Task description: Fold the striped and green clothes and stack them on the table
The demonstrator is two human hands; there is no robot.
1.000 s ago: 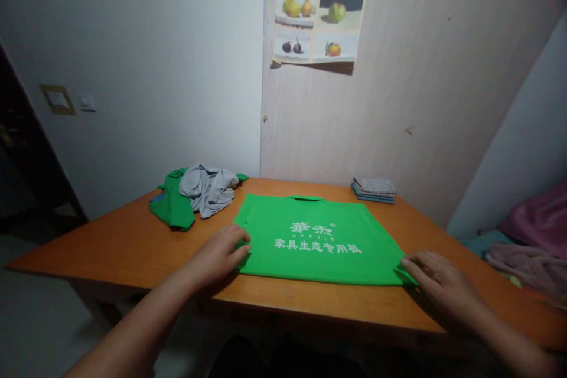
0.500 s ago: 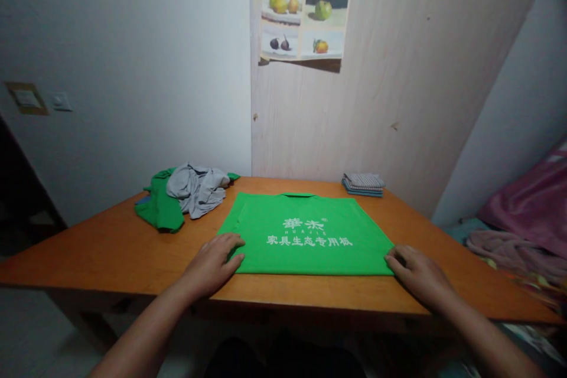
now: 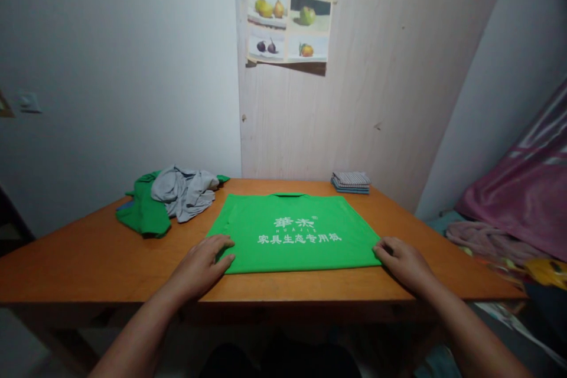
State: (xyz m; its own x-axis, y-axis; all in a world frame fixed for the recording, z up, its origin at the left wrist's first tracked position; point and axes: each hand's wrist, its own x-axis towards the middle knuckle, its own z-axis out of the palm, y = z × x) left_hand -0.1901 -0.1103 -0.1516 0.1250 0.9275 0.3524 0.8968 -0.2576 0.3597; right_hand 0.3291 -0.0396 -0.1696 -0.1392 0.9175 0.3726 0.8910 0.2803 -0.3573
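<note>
A bright green shirt [image 3: 296,230] with white printed characters lies flat in the middle of an orange wooden table [image 3: 88,254]. My left hand [image 3: 201,263] rests palm down at the shirt's near left corner, fingers stretched flat onto the cloth. My right hand [image 3: 401,260] sits at the near right corner, fingers curled against the shirt's edge; I cannot make out whether they pinch the cloth.
A crumpled heap of grey and green clothes [image 3: 170,198] lies at the table's back left. A small folded stack of striped cloths [image 3: 351,182] sits at the back right by the wall. Pink bedding [image 3: 522,201] lies to the right. A fruit poster [image 3: 287,29] hangs on the wall.
The view has swung to the right. Both hands have stayed at the shirt's near corners, the right hand settling closer against the edge.
</note>
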